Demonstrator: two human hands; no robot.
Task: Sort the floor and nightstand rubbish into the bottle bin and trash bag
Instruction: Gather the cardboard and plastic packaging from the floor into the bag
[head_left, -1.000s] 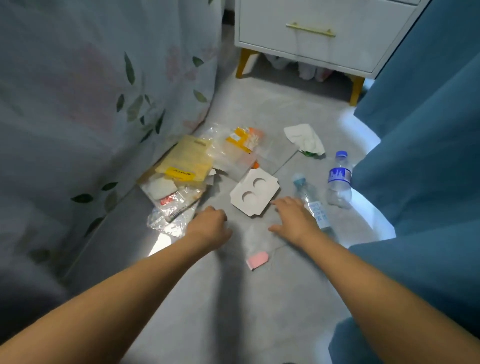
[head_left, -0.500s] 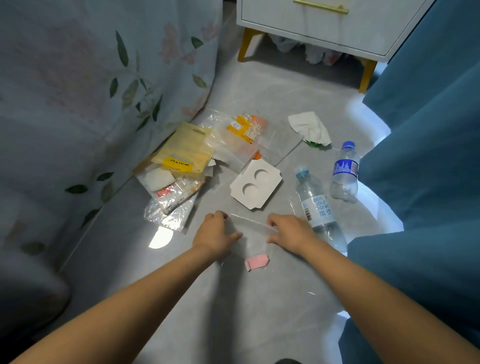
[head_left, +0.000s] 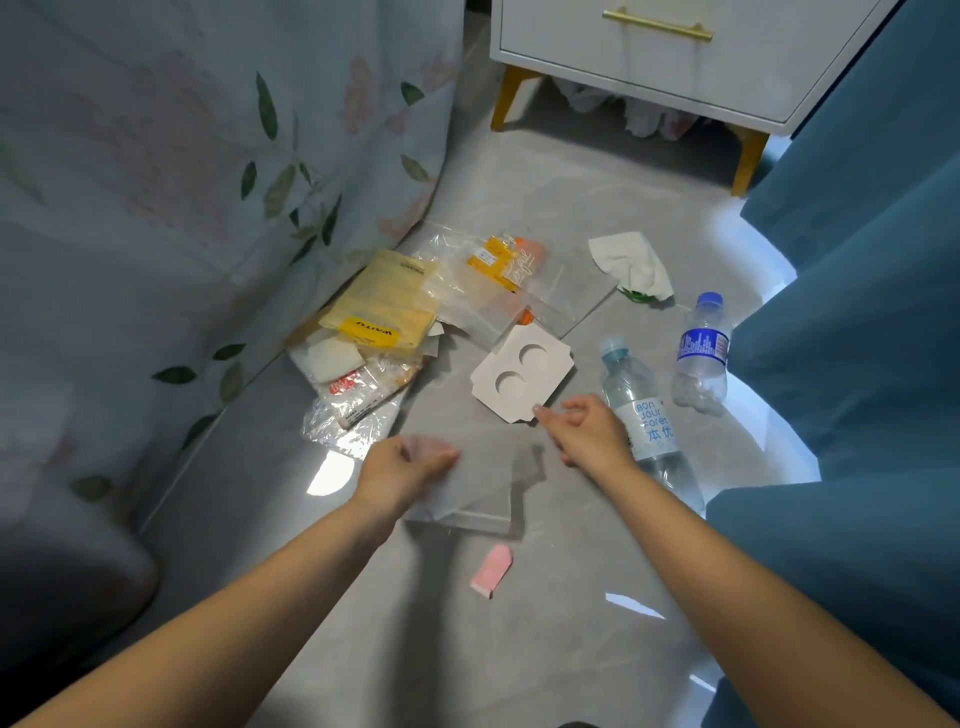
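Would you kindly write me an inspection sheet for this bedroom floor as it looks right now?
Surface: grey tiled floor, glossy, with bright light patches.
Job's things: two plastic bottles, the light-blue-capped one lying flat, the dark-blue-capped one beside it; clear plastic bag lifted at one edge; white card with two round holes; crumpled tissue; small pink piece.
Clutter: pile of yellow and clear wrappers by the bedsheet.
Hands: left hand pinching the clear bag; right hand open, apparently holding nothing.
Cables: nothing seen.
Surroundings: floral bedsheet, white nightstand, blue curtain.
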